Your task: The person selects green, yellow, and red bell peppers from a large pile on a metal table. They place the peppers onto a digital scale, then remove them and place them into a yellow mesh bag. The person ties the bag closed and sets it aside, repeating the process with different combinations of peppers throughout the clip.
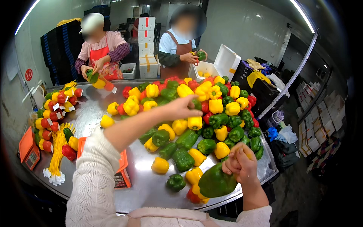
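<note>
In my right hand (241,163) is a large green bell pepper (217,181), gripped at its upper end above the near table edge. My left hand (184,107) reaches across the pile with thumb and fingers apart. Between them shows a green pepper (196,104); whether they touch it is unclear. Just below that hand sits a yellow bell pepper (195,123). Red, yellow and green peppers heap over the metal table (141,195). Partly behind the held pepper are a yellow pepper (194,175) and a red pepper (192,196).
An orange scale (122,163) stands beneath my left forearm, another scale (28,147) at far left. Yellow mesh nets (58,150) and bagged peppers (54,113) lie leftward. Across the table, two people (97,54) (177,51) handle peppers near white foam boxes (148,66).
</note>
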`<move>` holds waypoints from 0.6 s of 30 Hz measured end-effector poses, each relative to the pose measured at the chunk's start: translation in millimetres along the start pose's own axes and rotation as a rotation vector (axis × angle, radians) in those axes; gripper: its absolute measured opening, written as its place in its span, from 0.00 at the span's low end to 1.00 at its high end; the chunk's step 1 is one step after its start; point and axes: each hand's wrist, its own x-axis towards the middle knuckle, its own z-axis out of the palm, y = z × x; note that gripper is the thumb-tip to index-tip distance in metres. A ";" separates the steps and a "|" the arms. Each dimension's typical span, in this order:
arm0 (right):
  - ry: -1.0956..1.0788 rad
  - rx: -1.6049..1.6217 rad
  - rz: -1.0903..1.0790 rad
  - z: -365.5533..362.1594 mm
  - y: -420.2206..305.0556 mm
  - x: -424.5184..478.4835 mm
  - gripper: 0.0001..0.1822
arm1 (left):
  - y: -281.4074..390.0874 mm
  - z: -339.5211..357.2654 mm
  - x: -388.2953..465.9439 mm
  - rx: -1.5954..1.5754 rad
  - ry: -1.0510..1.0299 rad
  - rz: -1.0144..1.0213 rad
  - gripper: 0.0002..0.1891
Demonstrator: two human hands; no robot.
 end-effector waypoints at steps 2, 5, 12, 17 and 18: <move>0.091 0.015 -0.035 -12.2 -1.4 -12.1 0.16 | 4.4 -19.1 39.3 0.197 0.066 0.057 0.46; 0.140 0.043 -0.073 -25.7 3.9 -13.1 0.18 | -10.5 -48.5 99.0 0.498 0.113 0.082 0.45; 0.197 0.040 -0.122 -45.0 4.0 -6.2 0.18 | 4.6 -24.4 158.1 0.546 0.075 0.087 0.44; 0.199 0.103 -0.123 -50.9 6.8 0.6 0.18 | 59.2 66.8 55.1 -0.020 -0.394 0.235 0.42; 0.146 0.135 -0.118 -41.1 9.3 4.4 0.18 | 46.9 85.9 22.6 -0.179 -0.469 0.272 0.46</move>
